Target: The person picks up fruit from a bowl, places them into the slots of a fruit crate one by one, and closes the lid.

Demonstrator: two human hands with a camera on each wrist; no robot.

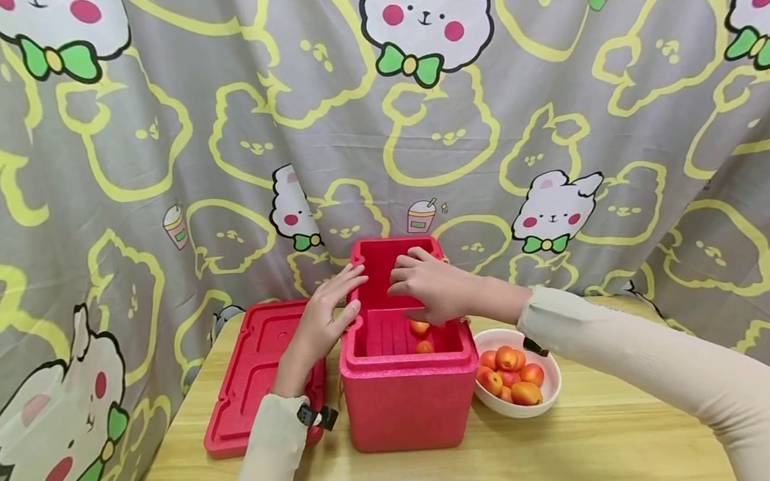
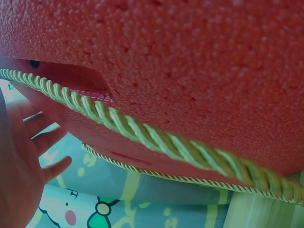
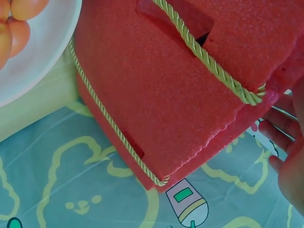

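Nearest, the red foam box [image 1: 407, 386] stands on the wooden table [image 1: 570, 450], open at the top. Just right of the box is a white bowl [image 1: 550, 399] with apricots [image 1: 508, 369]. Left of the box lies the red lid [image 1: 248, 377]. At the box's left rim the left hand [image 1: 326, 310] rests with straight fingers, holding nothing. Over the box's opening the right hand [image 1: 430, 285] hovers; two apricots lie inside below it, and I cannot tell if its fingers hold anything.

My arms wear long cream sleeves [image 1: 663, 356]; a small black wrist camera clip [image 1: 318, 416] sits at my left cuff, hands bare.
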